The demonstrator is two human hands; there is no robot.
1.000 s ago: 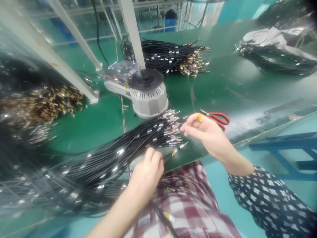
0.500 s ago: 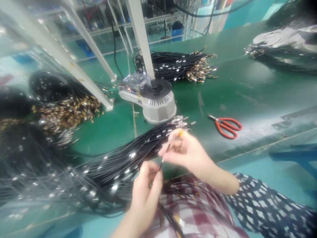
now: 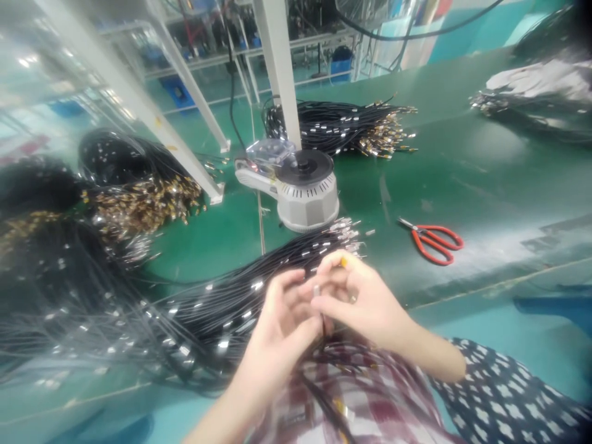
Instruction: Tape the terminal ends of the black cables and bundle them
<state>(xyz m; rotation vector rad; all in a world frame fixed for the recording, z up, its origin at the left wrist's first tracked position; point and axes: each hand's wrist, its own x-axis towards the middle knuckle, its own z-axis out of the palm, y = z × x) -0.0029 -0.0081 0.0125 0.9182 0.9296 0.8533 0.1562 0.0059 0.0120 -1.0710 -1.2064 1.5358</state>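
My right hand pinches a thin black cable near its silver end between thumb and fingers. My left hand meets it from the left, its thumb against the cable and its fingers curled. Part of the cable is hidden behind the fingers. More black cables lie across my checked lap, below the hands. Just beyond my fingers, a thick bundle of black cables with silver ends rests along the table.
Red-handled cutters lie right of my hands on the green table. Behind the bundle stands a white round machine with a black disc. Other cable heaps are at left, behind it and far right. White posts rise at left.
My hands have come together around the cable's silver end. The left hand has moved up and right, its fingers spreading somewhat. The whole view has shifted slightly.
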